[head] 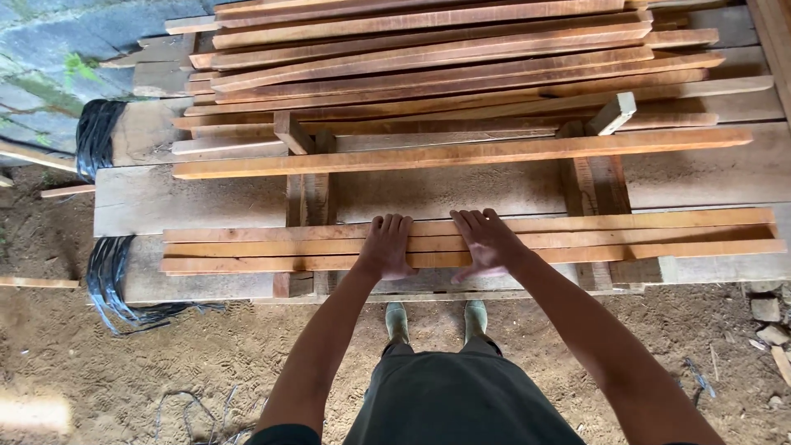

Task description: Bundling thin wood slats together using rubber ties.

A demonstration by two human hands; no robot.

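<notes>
Three long wooden strips (626,233) are seen laid side by side along the near edge of a wide plank (206,198), their ends roughly level at the left and a little staggered at the right. This near group appears to have been set apart from the large stack of strips (445,58) piled farther back, where many more pieces lie crossed and uneven; one single strip (461,153) is placed alone between the two groups. As far as can be judged, only a small part of the sorting is done, and the bulk of the pile is left untouched.

The left hand (386,245) is laid flat on the three near strips, palm down, fingers (389,224) stretched forward and close together; nothing is gripped by it. The right hand (486,244) is placed just beside it on the same strips, fingers (474,221) spread and extended, the palm slightly lifted; nothing is clasped here either. The strips lie directly beneath both sets of fingers, touched from above, and run well out to either side of the hands.

Short wooden blocks (614,113) are set upright among the boards. A bundle of black strapping (107,276) hangs at the left end of the plank over a dirt floor (206,354). The person's shoes (397,320) are seen below the plank's edge.
</notes>
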